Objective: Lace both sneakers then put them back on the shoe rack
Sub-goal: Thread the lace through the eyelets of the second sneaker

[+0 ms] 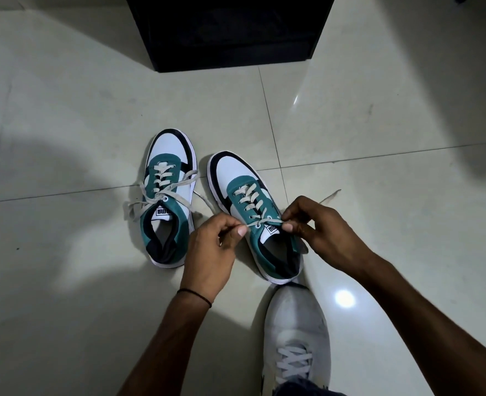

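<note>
Two teal, white and black sneakers stand side by side on the tiled floor, toes pointing away from me. The left sneaker (169, 195) is laced and its white lace ends lie in loose loops beside it. The right sneaker (253, 212) is laced up to the top eyelets. My left hand (213, 252) pinches one end of its white lace (262, 222) at the left top eyelet. My right hand (319, 224) pinches the other end at the right top eyelet. The lace runs taut between both hands across the tongue.
A black shoe rack (230, 32) stands on the floor straight ahead, beyond the sneakers. My own foot in a white shoe (296, 335) rests just behind the right sneaker's heel. Pale glossy tiles (79, 110) stretch to both sides.
</note>
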